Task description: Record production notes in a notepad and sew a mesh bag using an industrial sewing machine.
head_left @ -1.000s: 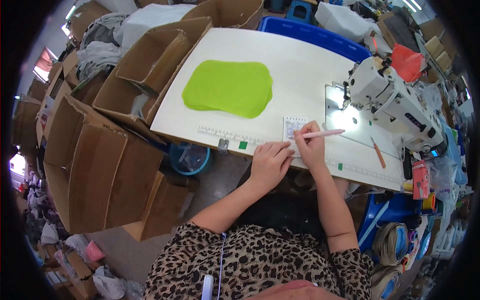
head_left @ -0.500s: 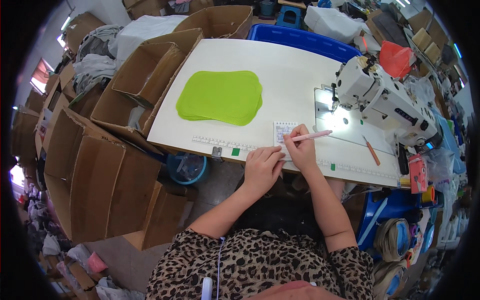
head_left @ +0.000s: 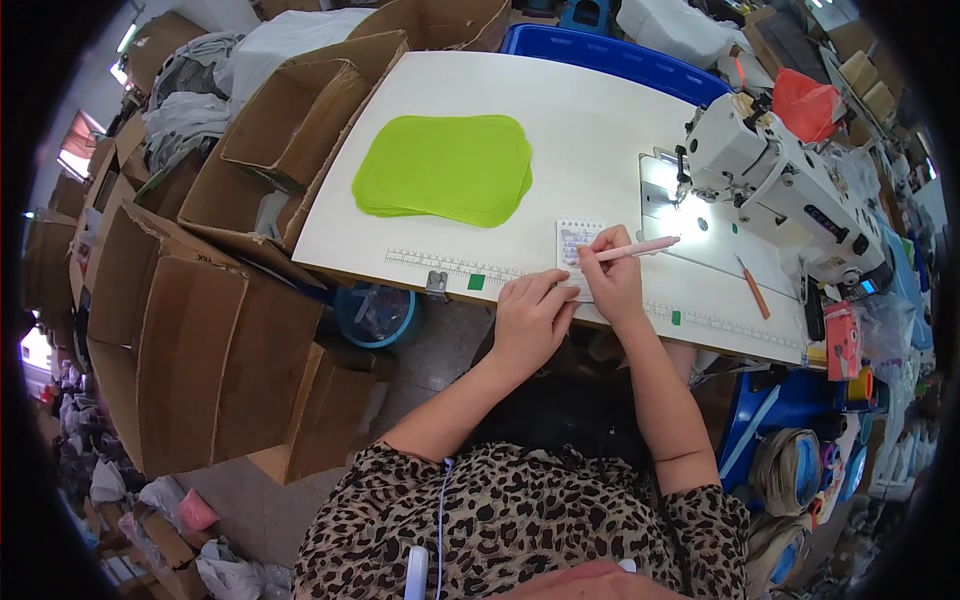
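My right hand (head_left: 612,275) is closed around a pale pink pen (head_left: 640,248), its tip end down over a small spiral-topped notepad (head_left: 572,235). Rows of handwriting show on the pad's upper part, while my fingers hide much of the rest. Beside it, my left hand (head_left: 535,315) rests palm down at the table's front edge. Its fingers are loosely bent, slightly apart, and their tips touch the pad's lower left part. A stack of lime-green flat sheets with rounded corners (head_left: 440,170) lies farther back, to the left.
A white sewing machine (head_left: 780,170) with a lit needle area stands on the right of the white table (head_left: 590,140). Near it lies an orange-handled tool (head_left: 755,290). Cardboard boxes (head_left: 240,190) crowd the left side; a blue crate (head_left: 620,62) sits behind the table.
The view has shifted, so the table sits slightly higher in the picture. My right hand still holds the pen over the notepad, and my left hand stays beside it.
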`<control>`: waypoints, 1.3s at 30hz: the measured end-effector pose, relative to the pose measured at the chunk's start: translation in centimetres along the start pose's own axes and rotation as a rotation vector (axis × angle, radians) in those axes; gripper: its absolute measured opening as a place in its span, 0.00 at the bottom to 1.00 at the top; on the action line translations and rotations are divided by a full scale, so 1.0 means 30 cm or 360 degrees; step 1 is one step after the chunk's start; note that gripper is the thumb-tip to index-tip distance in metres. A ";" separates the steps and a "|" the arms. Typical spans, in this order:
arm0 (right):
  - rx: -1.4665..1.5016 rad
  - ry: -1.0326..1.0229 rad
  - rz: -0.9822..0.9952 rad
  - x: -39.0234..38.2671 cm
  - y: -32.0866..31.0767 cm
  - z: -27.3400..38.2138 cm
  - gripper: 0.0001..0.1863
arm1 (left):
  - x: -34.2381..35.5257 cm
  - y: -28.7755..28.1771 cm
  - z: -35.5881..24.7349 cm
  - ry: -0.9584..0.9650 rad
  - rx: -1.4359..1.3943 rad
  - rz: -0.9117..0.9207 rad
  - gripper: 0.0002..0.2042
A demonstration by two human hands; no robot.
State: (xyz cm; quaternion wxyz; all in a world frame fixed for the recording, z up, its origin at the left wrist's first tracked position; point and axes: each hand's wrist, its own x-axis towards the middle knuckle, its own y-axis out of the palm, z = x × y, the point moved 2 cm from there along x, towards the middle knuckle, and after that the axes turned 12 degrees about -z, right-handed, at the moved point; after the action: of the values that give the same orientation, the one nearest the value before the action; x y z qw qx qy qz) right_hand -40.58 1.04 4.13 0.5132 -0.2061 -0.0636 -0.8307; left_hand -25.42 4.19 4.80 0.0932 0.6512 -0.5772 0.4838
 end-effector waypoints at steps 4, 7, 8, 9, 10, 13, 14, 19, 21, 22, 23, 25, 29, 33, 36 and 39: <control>0.0001 0.0009 0.0013 -0.001 0.000 0.001 0.11 | -0.006 0.000 0.007 0.0000 -0.0002 -0.0012 0.07; -0.0037 -0.0011 0.0043 -0.003 -0.003 -0.006 0.11 | -0.015 0.005 0.014 0.0006 -0.0001 0.0023 0.08; -0.0055 -0.0030 0.0048 -0.003 -0.004 -0.008 0.11 | -0.015 0.006 0.014 0.0007 -0.0001 0.0024 0.08; -0.0055 -0.0029 0.0046 -0.002 -0.004 -0.009 0.11 | -0.016 0.007 0.013 0.0011 0.0007 0.0024 0.08; -0.0045 -0.0018 0.0046 -0.003 -0.004 -0.009 0.11 | -0.016 0.006 0.013 0.0015 0.0015 0.0024 0.08; -0.0030 0.0000 0.0047 -0.003 -0.006 -0.008 0.11 | -0.010 0.003 0.009 0.0026 0.0008 -0.0003 0.08; -0.0025 0.0007 0.0050 -0.003 -0.007 -0.007 0.11 | -0.010 0.002 0.007 0.0028 0.0007 -0.0002 0.08; -0.0019 -0.0016 0.0058 -0.002 -0.006 -0.004 0.11 | -0.009 0.001 0.006 0.0009 0.0014 0.0005 0.09; -0.0043 -0.0022 0.0070 0.001 -0.006 -0.007 0.11 | -0.007 0.002 0.006 0.0010 0.0016 0.0011 0.09; -0.0032 -0.0022 0.0068 0.001 -0.007 -0.008 0.11 | -0.007 0.003 0.006 0.0006 0.0017 0.0016 0.09; -0.0021 -0.0023 0.0066 0.003 -0.007 -0.008 0.11 | -0.006 0.004 0.005 0.0010 0.0015 0.0017 0.09; -0.0014 -0.0011 0.0064 0.005 -0.005 -0.006 0.12 | 0.001 0.003 0.003 0.0007 0.0009 0.0006 0.08; -0.0058 -0.0018 0.0058 0.005 -0.008 0.012 0.12 | 0.002 0.004 0.000 0.0018 0.0020 0.0009 0.08; -0.0071 -0.0001 0.0062 -0.001 -0.011 0.012 0.12 | -0.007 0.006 0.000 0.0037 0.0028 -0.0002 0.08; -0.0038 0.0025 0.0075 -0.005 -0.006 0.021 0.12 | -0.011 -0.001 0.000 0.0038 0.0039 -0.0010 0.08; -0.0024 0.0007 0.0073 -0.003 -0.011 0.019 0.12 | -0.007 0.003 -0.006 0.0040 0.0035 -0.0011 0.08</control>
State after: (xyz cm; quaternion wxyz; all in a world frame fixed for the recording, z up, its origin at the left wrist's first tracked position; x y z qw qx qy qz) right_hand -40.66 1.45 4.65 0.5307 -0.2095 -0.0513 -0.8196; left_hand -25.55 4.43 4.69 0.0948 0.6480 -0.5684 0.4980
